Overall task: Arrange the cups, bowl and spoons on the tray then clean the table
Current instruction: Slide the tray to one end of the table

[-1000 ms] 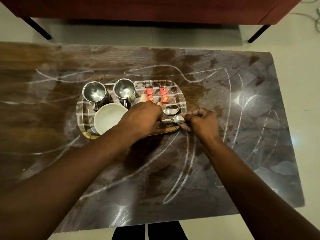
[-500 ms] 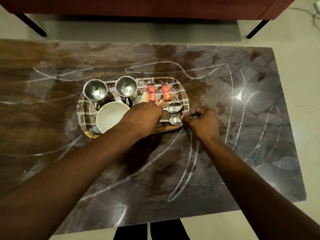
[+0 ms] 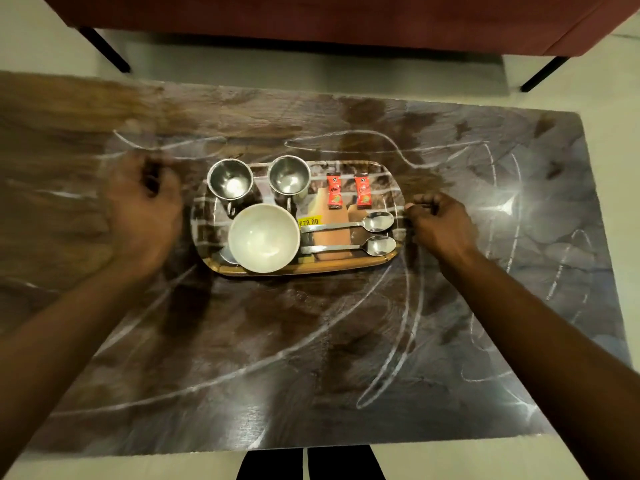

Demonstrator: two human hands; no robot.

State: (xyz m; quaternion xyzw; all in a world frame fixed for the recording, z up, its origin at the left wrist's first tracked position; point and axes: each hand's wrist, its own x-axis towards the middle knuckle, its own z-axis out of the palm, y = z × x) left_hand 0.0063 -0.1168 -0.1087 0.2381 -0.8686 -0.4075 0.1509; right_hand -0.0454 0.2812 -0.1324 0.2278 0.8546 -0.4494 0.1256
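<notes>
A patterned tray (image 3: pixel 311 270) lies on the dark table (image 3: pixel 311 341). On it stand two steel cups (image 3: pixel 230 183) (image 3: pixel 289 176) at the back left, with a white bowl (image 3: pixel 263 237) in front of them. Two spoons (image 3: pixel 346 226) (image 3: pixel 346 249) lie side by side at the right, bowls pointing right. My left hand (image 3: pixel 145 209) is blurred, just left of the tray, fingers curled, holding nothing. My right hand (image 3: pixel 440 226) sits at the tray's right rim with its fingers curled; I cannot tell if it touches the rim.
Two red sachets (image 3: pixel 334 190) (image 3: pixel 362 190) lie at the tray's back right, and a yellow price sticker (image 3: pixel 309 222) shows beside the bowl. A red sofa (image 3: pixel 311 15) on black legs (image 3: pixel 104 48) stands beyond the table's far edge. White streaks cross the tabletop.
My left hand has come off the spoon handles and swung out to the left of the tray. My right hand has let go of the spoon and moved to the tray's right rim.
</notes>
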